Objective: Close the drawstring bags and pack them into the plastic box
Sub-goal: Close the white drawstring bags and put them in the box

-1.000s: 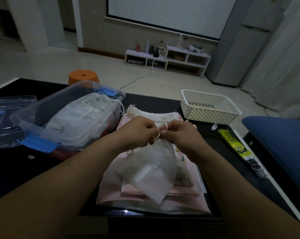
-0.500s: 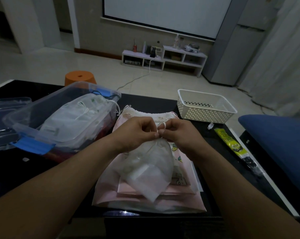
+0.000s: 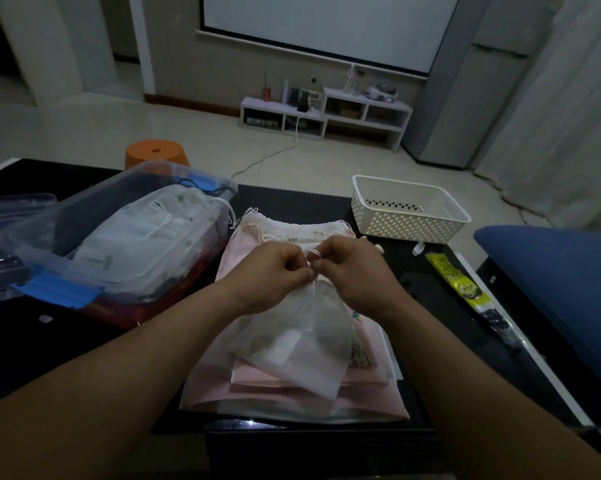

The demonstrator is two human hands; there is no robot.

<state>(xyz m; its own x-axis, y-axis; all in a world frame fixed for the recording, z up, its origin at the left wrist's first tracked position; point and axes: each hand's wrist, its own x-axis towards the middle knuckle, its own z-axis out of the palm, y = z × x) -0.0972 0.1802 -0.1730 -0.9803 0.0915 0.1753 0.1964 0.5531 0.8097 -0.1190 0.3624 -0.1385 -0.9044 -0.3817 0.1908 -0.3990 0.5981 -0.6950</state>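
1. white drawstring bag [image 3: 302, 341]: translucent, held just above the pile of pink bags [image 3: 292, 393] at table centre; mouth gathered tight between both hands, body hanging toward the viewer, lower corner lying on the pile.
2. drawstring cord [image 3: 313, 252]: thin, white, looped above the gathered mouth, pinched from both sides.
3. left hand [image 3: 275, 271]: fingers curled, thumb and forefinger pressed together on the cord at the bag's neck.
4. right hand [image 3: 349, 271]: fingers curled likewise, tips clamped on the cord; touching the left hand's fingertips or just short of them, cannot tell which.
5. plastic box [image 3: 84, 206]: clear, blue latches, open, just beside the pile on its left; several white bags [image 3: 136, 230] inside, cords showing.
6. lid [image 3: 15, 206]: clear, at the far left, beside the box.
7. table [image 3: 50, 348]: black, glossy, bearing all of the above.
8. white perforated basket [image 3: 410, 226]: on the far right part of the table, beyond the right hand, apart from the pile.
9. yellow packet [image 3: 451, 275]: lying along the table's right edge, near the basket.
10. orange stool [image 3: 157, 154]: on the floor behind the box.
11. blue cushion [image 3: 551, 271]: at right, off the table.
12. low white shelf [image 3: 326, 112]: against the far wall, under a projection screen [image 3: 326, 26].
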